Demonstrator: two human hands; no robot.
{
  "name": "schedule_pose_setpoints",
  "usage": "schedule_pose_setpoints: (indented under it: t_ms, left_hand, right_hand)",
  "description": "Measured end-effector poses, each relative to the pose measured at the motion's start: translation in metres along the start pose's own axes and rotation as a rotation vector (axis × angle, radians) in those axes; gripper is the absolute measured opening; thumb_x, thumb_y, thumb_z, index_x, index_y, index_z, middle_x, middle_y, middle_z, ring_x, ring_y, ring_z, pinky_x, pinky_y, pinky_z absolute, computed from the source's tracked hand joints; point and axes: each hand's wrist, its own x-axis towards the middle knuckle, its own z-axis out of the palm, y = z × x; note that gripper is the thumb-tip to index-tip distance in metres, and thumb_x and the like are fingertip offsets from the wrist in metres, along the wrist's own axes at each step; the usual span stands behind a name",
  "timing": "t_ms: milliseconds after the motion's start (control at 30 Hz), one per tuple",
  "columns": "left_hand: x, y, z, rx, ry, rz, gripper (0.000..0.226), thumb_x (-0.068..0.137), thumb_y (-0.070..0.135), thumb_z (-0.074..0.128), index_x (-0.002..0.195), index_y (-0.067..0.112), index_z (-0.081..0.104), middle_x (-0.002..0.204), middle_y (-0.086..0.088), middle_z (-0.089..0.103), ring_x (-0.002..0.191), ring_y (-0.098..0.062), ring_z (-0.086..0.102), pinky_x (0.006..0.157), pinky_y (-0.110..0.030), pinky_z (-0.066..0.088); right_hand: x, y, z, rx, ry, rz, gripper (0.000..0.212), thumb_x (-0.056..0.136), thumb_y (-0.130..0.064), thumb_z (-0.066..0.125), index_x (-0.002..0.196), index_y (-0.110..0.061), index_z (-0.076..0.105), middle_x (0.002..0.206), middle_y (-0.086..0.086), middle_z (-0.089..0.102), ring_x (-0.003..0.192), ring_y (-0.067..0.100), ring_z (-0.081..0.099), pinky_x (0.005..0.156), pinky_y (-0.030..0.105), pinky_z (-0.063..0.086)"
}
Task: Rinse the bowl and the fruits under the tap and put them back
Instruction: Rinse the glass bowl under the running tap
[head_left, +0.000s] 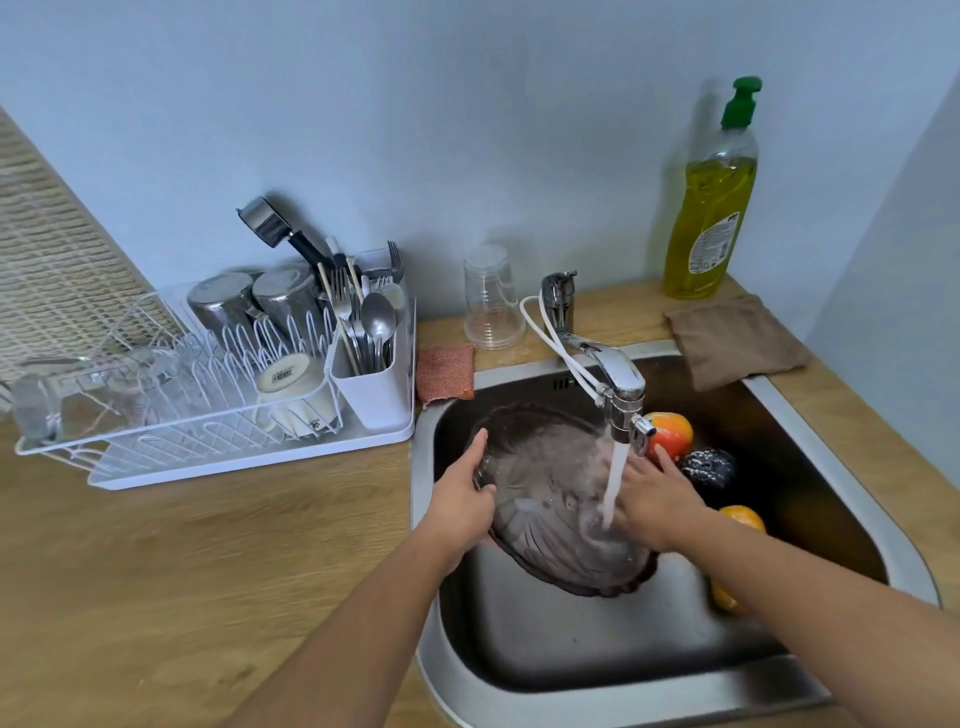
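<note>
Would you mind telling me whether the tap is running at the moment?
On. A white stream of water falls from the tap spout into the bowl, beside the right hand.

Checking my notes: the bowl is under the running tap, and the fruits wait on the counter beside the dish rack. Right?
No: the head view shows the fruits lying in the sink, right of the bowl. The rest holds.
</note>
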Motion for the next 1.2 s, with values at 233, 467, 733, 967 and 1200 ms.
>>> schedule_pose_setpoints:
  t_ms: [233, 467, 733, 967, 1200]
  left_hand:
    - [0.000, -0.003, 0.005, 0.046, -0.003, 0.012, 0.068, 0.093, 0.001, 0.044, 0.147, 0.041, 0.028, 0.141, 0.004, 0.051, 0.121, -0.025, 0.057, 0.096, -0.045, 0.052]
    - [-0.006, -0.007, 0.005, 0.029, -0.018, 0.000, 0.068, 0.094, 0.002, 0.045, 0.147, 0.041, 0.028, 0.140, 0.007, 0.051, 0.120, -0.022, 0.057, 0.096, -0.041, 0.053]
    - [-0.009, -0.004, -0.001, -0.048, 0.038, -0.037, 0.067, 0.097, 0.001, 0.040, 0.148, 0.041, 0.025, 0.139, 0.003, 0.050, 0.101, -0.022, 0.064, 0.064, -0.039, 0.062]
    - [-0.004, -0.004, 0.006, 0.059, 0.152, 0.026, 0.071, 0.093, 0.000, 0.039, 0.148, 0.042, 0.023, 0.146, 0.001, 0.045, 0.103, -0.026, 0.064, 0.076, -0.039, 0.060]
    - [-0.004, -0.002, -0.008, 0.022, 0.118, -0.029, 0.072, 0.093, -0.002, 0.038, 0.146, 0.044, 0.027, 0.145, 0.000, 0.044, 0.094, -0.026, 0.064, 0.060, -0.042, 0.062]
  right_hand:
    - [0.036, -0.065, -0.010, 0.191, 0.192, -0.048, 0.068, 0.094, -0.058, 0.019, 0.138, -0.040, -0.029, 0.148, -0.001, -0.035, 0.145, 0.026, -0.017, 0.112, 0.051, -0.013]
    - [0.032, -0.064, -0.013, 0.314, 0.183, 0.174, 0.075, 0.094, -0.057, 0.025, 0.143, -0.034, -0.026, 0.157, 0.006, -0.016, 0.146, 0.036, -0.006, 0.114, 0.061, -0.005]
    - [0.034, -0.032, 0.010, 0.141, 0.043, 0.020, 0.069, 0.096, -0.053, 0.023, 0.148, -0.029, -0.016, 0.151, 0.003, -0.035, 0.144, 0.024, -0.021, 0.119, 0.044, -0.004]
    - [-0.009, -0.089, 0.005, 0.657, -0.350, -0.076, 0.074, 0.097, -0.052, 0.030, 0.150, -0.021, -0.011, 0.157, 0.006, -0.020, 0.145, 0.028, -0.017, 0.119, 0.046, -0.005]
    - [-0.013, -0.032, 0.016, 0.172, -0.235, -0.153, 0.061, 0.096, -0.054, 0.029, 0.150, -0.035, 0.008, 0.161, -0.004, 0.002, 0.148, 0.023, 0.001, 0.119, 0.045, 0.003]
